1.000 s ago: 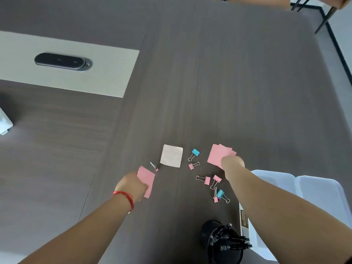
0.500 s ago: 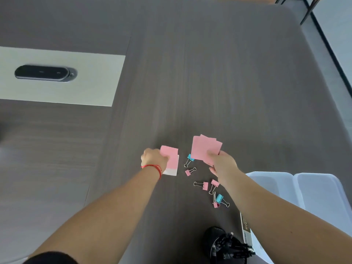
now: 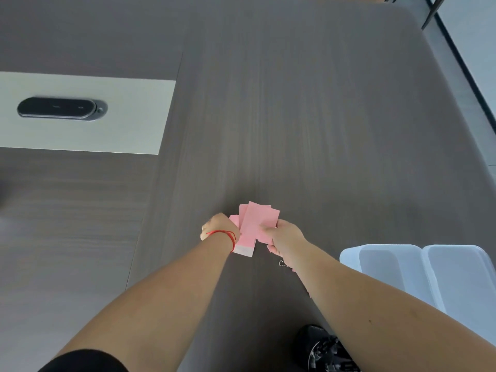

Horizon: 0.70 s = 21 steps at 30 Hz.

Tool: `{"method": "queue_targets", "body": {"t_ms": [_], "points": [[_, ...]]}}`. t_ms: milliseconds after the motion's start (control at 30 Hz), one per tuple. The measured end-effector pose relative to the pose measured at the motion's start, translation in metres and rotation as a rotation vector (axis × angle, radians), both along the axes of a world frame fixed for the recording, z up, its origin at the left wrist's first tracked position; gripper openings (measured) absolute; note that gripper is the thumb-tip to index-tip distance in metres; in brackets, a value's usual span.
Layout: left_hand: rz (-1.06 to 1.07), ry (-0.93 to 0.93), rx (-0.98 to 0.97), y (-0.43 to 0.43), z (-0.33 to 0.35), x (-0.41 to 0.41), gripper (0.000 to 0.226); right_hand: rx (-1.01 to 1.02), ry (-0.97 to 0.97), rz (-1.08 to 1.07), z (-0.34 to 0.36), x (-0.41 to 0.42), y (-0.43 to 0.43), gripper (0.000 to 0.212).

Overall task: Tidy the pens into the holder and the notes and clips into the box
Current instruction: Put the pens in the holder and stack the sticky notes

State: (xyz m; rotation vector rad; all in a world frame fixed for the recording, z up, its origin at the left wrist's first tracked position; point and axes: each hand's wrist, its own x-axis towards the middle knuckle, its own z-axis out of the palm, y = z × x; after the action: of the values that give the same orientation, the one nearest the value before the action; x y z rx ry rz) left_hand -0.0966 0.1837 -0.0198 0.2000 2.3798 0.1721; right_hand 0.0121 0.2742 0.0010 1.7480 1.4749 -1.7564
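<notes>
Both hands have come together: left hand (image 3: 218,228) and right hand (image 3: 285,234) now grip the pink notes (image 3: 257,224) as one pile, ready for the box (image 3: 349,257) beside my right hand.

Head-worn view, looking steeply down, close over table (image 3: 295,103)

The left hand (image 3: 218,228) and the right hand (image 3: 285,237) have come together at the middle of the frame, and their pink notes (image 3: 257,224) now overlap in one bunch. The right arm now hides most clips (image 3: 282,263).
</notes>
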Motion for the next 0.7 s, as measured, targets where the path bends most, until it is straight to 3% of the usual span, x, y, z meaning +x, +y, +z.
{"method": "queue_targets", "body": {"t_ms": [100,233,333,433,500,567,633,700], "points": [[-0.110,0.079,-0.022,-0.004,-0.002,0.002,0.029,0.000,-0.017,0.019,-0.001,0.000,-0.003,0.020],[-0.081,0.015,0.245,-0.014,-0.005,0.008,0.002,0.047,-0.051,0.062,0.008,0.001,-0.010,0.026],[0.053,-0.013,0.379,-0.020,0.003,0.010,0.008,0.075,-0.058,0.064,0.014,0.006,-0.013,0.028],[0.279,-0.196,0.565,-0.023,0.017,0.006,0.015,0.083,-0.007,0.071,0.022,0.013,-0.016,0.030],[0.355,-0.448,0.723,-0.029,0.030,0.003,0.033,0.107,0.032,0.131,0.032,0.018,-0.015,0.027],[0.391,-0.680,0.903,-0.035,0.046,0.006,0.033,0.158,0.066,0.204,0.045,0.026,-0.016,0.023],[0.397,-0.768,0.967,-0.041,0.060,0.013,0.026,0.220,0.104,0.262,0.058,0.033,-0.017,0.022],[0.328,-0.751,0.965,-0.045,0.072,0.024,0.039,0.286,0.129,0.306,0.072,0.041,-0.019,0.021]]}}
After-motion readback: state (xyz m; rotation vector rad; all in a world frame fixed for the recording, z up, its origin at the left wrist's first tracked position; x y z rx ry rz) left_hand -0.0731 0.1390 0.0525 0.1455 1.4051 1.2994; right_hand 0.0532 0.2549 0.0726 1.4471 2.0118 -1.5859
